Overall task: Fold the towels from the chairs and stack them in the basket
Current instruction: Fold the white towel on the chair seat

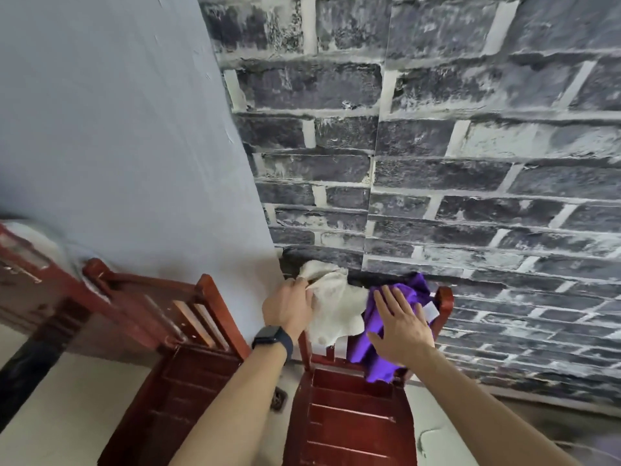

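A cream towel [336,304] and a purple towel [376,348] hang over the backrest of a dark red wooden chair [349,418] in front of me. My left hand [289,307], with a black watch on its wrist, grips the upper left part of the cream towel. My right hand [400,324] lies flat with fingers spread on the purple towel. No basket is in view.
A second red wooden chair [188,375] stands to the left, close beside the first. Behind both rise a plain grey wall [117,146] and a brick-pattern wall [470,163]. Red furniture [30,280] shows at the far left. The floor is pale.
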A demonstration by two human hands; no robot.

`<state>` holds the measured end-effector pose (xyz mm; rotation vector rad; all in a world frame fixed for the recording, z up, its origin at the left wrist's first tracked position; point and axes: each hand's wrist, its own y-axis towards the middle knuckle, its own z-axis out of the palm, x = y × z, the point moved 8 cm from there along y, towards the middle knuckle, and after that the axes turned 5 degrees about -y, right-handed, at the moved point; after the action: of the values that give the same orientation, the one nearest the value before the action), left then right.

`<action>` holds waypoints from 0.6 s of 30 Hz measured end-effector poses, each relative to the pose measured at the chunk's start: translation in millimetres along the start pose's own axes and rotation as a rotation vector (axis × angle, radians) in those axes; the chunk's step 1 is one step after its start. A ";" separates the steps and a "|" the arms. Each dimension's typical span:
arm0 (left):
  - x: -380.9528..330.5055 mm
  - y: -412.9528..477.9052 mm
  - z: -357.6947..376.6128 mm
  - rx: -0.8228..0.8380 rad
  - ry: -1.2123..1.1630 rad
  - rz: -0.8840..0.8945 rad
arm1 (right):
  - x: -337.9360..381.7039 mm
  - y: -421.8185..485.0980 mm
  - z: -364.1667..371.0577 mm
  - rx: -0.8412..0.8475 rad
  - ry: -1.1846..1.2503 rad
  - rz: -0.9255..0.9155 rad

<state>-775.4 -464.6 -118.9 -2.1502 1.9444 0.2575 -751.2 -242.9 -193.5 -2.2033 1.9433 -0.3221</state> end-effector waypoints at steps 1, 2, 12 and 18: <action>-2.8 0.7 -10.7 -0.021 -0.032 0.036 | -1.9 -0.7 0.7 0.012 0.000 0.008; -6.6 0.0 -25.6 -0.042 -0.092 0.073 | -3.3 -1.9 0.6 0.026 -0.003 0.015; -54.6 -40.4 -209.8 -0.308 -0.444 0.420 | 4.1 -26.1 -62.1 -0.018 0.035 0.025; -83.6 -108.0 -291.2 -0.545 -0.553 0.454 | 12.2 -103.6 -101.1 -0.256 0.370 -0.007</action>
<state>-683.7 -458.2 189.3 -1.5727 2.1224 1.4313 -679.7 -241.6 -67.1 -2.4532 2.2768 -0.5440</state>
